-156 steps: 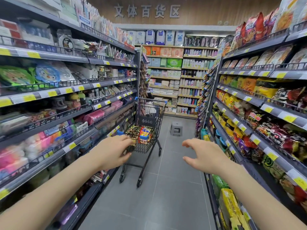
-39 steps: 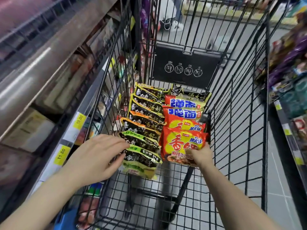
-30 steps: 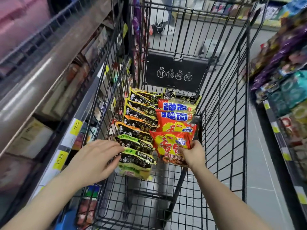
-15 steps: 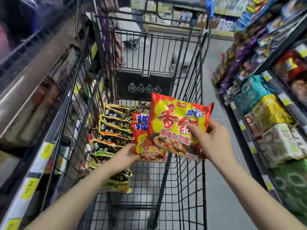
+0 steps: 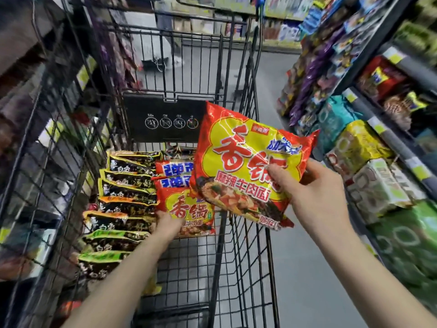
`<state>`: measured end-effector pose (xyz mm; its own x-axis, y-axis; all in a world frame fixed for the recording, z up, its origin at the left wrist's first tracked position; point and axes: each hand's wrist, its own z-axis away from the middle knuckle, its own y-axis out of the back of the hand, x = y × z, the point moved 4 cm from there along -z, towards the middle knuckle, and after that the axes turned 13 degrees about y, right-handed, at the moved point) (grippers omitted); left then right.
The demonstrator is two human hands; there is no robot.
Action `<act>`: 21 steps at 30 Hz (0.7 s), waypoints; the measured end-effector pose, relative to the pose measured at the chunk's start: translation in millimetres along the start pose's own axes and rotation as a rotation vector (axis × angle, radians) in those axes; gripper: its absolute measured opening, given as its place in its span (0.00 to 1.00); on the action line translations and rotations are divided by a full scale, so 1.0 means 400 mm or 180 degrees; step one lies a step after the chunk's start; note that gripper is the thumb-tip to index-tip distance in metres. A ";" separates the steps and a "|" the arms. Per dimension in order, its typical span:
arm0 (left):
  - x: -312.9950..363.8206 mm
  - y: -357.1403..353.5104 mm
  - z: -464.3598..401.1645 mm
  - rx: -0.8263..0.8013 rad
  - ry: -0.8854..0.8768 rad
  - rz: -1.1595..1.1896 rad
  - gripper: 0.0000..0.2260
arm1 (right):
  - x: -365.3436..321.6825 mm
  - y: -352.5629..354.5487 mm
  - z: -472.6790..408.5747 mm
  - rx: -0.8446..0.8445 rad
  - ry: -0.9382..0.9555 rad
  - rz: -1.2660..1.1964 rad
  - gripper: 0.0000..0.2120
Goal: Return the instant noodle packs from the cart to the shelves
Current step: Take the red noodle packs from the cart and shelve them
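Observation:
My right hand (image 5: 314,197) grips a red and yellow instant noodle pack (image 5: 246,162), held up over the right side of the black wire cart (image 5: 234,74). Down inside the cart, my left hand (image 5: 169,224) pinches the lower edge of a second red and yellow pack (image 5: 186,207) that lies on top of a row of red packs (image 5: 176,169). A row of several black noodle packs (image 5: 125,200) with yellow, orange and green edges fills the cart's left side.
Shelves with yellow price tags run close along the cart's left (image 5: 47,129). On the right stand shelves of bagged noodles and snacks (image 5: 369,162), with multi-packs on the low tiers. Grey aisle floor (image 5: 302,268) lies between the cart and the right shelves.
My right hand has lifted the front red pack out of the cart and up to the right. My left hand has moved from the black packs onto the following red pack.

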<state>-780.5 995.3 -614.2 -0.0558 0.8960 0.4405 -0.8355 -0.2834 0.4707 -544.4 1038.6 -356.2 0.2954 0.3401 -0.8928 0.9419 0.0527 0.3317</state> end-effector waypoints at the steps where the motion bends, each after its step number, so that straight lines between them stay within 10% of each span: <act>1: -0.003 -0.003 -0.014 0.0070 -0.0033 -0.0032 0.37 | 0.003 0.000 -0.002 0.0014 0.0007 -0.0027 0.02; 21: -0.002 -0.020 0.022 0.1076 -0.1558 -0.0918 0.19 | 0.035 0.009 -0.016 0.0054 0.0164 -0.0243 0.05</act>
<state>-769.1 993.7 -611.7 0.4661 0.7157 0.5201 -0.5578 -0.2186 0.8007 -537.7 1049.5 -365.5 0.2145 0.3836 -0.8982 0.9641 0.0644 0.2577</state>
